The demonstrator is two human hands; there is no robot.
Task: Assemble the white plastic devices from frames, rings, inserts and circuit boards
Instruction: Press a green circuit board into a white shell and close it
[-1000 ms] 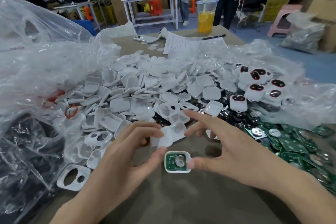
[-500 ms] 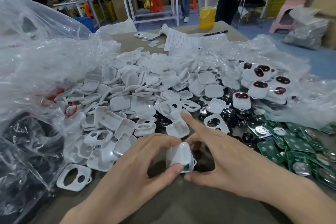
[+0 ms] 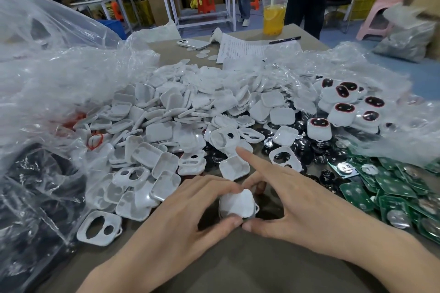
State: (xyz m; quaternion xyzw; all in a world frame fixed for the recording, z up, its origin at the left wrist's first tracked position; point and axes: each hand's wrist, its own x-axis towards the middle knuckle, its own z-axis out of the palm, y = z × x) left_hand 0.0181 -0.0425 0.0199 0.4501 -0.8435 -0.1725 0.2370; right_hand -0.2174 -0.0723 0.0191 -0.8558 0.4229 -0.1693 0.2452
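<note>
Worktop (image 3: pixel 238 269): brown, bare at the near edge, crowded beyond. Clear plastic sheeting (image 3: pixel 59 74) heaps over the left side, and more lies crumpled at far right.

Pile of white shells (image 3: pixel 190 107) fills the middle, loose and overlapping. Some shells are solid, others are pierced with two holes.

Green circuit boards (image 3: pixel 392 188) spread along the right edge, several showing round silver cells. Black inserts (image 3: pixel 302 150) are scattered between the white pile and the boards. Finished devices (image 3: pixel 345 107), white with dark oval faces, cluster at right beyond the inserts.

Left hand (image 3: pixel 171 226) and right hand (image 3: pixel 302 204) meet at centre front, just above the bare worktop.
- Left grip: closed on the white device (image 3: pixel 237 204), thumb at its near edge and forefinger curled over its far top.
- Right grip: also on the device, thumb tip against the near edge beside the left thumb and a bent finger behind the far side. The forefinger sticks out straight, its tip over a shell in the pile.

The device shows a plain white back facing up, with a small loop at its right corner. I cannot tell whether it touches the worktop.

At the far end are a sheet of paper (image 3: pixel 240 49) with a pen (image 3: pixel 284 40) on it, a cup of orange drink (image 3: pixel 273 14) and a phone (image 3: pixel 192 43). A lone white frame (image 3: pixel 98 227) with two holes lies flat at left front, near the left wrist.
</note>
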